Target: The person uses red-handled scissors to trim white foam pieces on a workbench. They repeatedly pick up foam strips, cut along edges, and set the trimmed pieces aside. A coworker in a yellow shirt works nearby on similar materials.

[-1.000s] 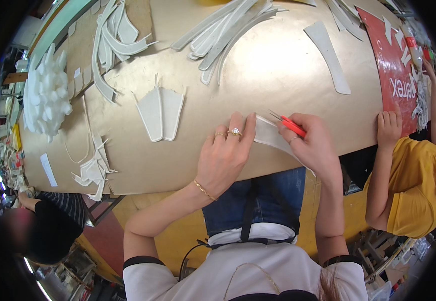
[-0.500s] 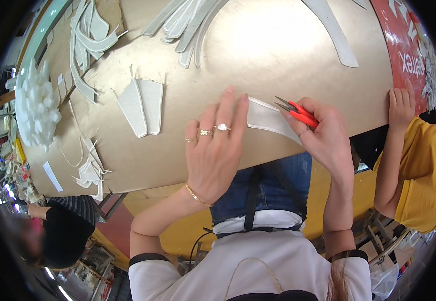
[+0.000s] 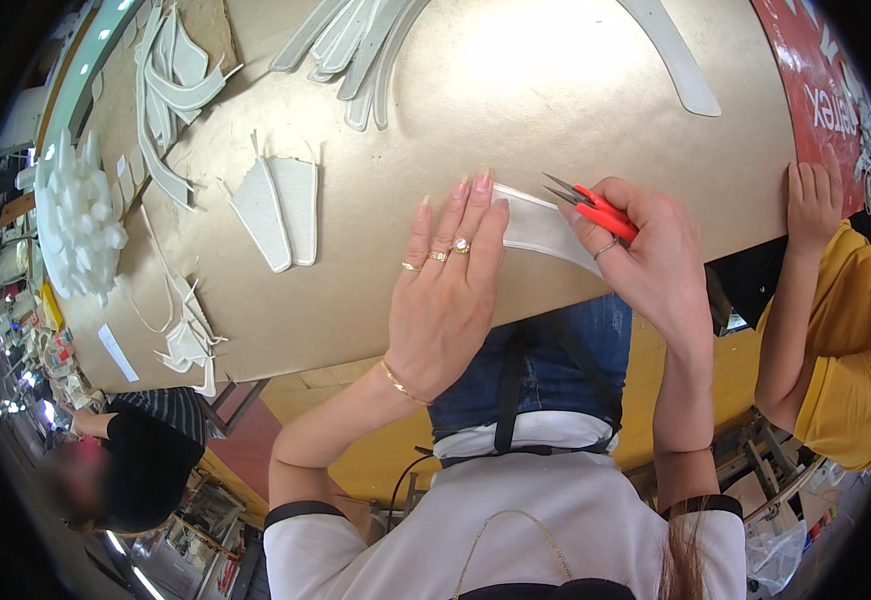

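Observation:
A curved white fabric strip (image 3: 545, 228) with a raised edge lies at the near side of the tan work table (image 3: 415, 190). My left hand (image 3: 447, 285) rests flat with fingers stretched out, covering the strip's left end. In my right hand (image 3: 650, 245) is a pair of red-handled thread snips (image 3: 607, 214); the pointed blades stand slightly apart and point left above the strip. The right hand also covers the strip's right end. Left of my left hand, two white wedge-shaped fabric pieces (image 3: 290, 210) overlap, loose threads at their tops.
Stacked grey-white curved strips (image 3: 360, 60) lie at the back, another strip (image 3: 670, 60) at the back right. More pieces (image 3: 170, 90) and a white bundle (image 3: 80, 220) are far left, with scraps (image 3: 187, 330) nearer. A co-worker's hand (image 3: 813, 200) rests at the right.
My left hand has shifted slightly right on the strip, and its fingers have come closer together. My right hand stays nearly in place with the snips.

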A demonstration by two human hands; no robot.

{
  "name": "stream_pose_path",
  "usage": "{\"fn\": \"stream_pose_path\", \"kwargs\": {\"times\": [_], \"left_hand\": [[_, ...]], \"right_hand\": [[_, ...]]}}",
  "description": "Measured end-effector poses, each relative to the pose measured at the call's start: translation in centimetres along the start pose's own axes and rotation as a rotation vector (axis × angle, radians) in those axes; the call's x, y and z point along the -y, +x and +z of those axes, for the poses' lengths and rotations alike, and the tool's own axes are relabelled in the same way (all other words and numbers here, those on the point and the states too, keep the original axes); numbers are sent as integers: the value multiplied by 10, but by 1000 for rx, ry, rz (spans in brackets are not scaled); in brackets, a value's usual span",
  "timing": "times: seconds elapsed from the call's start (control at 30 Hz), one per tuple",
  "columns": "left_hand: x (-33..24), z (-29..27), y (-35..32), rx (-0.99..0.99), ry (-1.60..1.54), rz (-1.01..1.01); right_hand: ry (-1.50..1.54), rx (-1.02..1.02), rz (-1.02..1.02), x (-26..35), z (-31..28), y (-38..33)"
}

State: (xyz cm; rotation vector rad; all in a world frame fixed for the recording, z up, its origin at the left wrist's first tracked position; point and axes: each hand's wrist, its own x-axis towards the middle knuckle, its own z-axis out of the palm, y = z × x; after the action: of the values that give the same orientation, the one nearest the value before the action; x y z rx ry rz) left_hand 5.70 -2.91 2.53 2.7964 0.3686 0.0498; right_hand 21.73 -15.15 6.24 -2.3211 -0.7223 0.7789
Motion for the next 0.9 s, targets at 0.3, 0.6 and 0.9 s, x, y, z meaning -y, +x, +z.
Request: {"fn": "stream_pose_path", "kwargs": {"times": [0.3, 0.6, 0.9], "left_hand": [[-11, 10, 3, -75, 180, -37], [-15, 4, 4, -23, 288, 28], [-19, 3, 9, -44, 345, 85]], "right_hand": [[-50, -17, -24, 0, 2, 0], [-121, -31, -5, 3, 2, 1], [-79, 5, -14, -3, -2, 0]]}}
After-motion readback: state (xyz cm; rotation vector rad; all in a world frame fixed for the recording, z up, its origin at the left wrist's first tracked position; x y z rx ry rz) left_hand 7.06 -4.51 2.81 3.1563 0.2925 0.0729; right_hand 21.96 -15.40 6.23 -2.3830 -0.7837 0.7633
